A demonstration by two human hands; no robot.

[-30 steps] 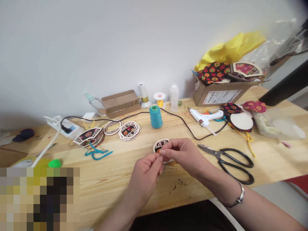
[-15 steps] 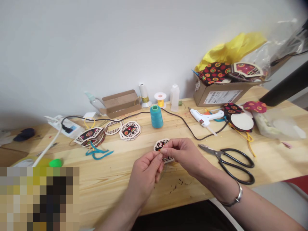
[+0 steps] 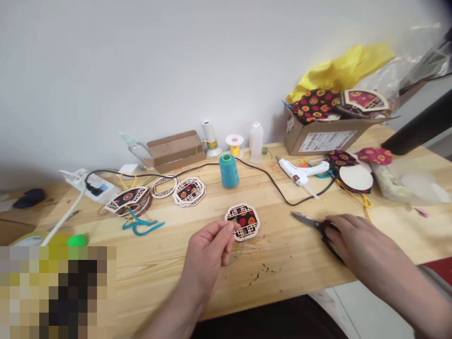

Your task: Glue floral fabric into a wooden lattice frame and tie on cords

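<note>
My left hand (image 3: 213, 245) is closed in a pinch on a thin bluish thread (image 3: 241, 250), which hangs in a loose loop below the fingertips. Just beyond those fingertips lies an octagonal wooden lattice ornament (image 3: 249, 221) with dark flowered fabric behind its frame. Over to the right, my right hand (image 3: 360, 245) is closed over the black handles of the scissors (image 3: 305, 220). The scissors rest on the table with their blades pointing left; most of the handles are hidden under the hand.
A teal thread cone (image 3: 229, 171) stands mid-table, with a black cord (image 3: 271, 181) running behind it to a white glue gun (image 3: 300, 172). Stacked lattice pieces (image 3: 189, 191) lie left. A filled cardboard box (image 3: 328, 136) stands back right. Dark scraps lie near the front edge.
My right hand has left the ornament and moved right onto the scissors' handles. The left hand keeps its pinch near the ornament, which is now more fully visible.
</note>
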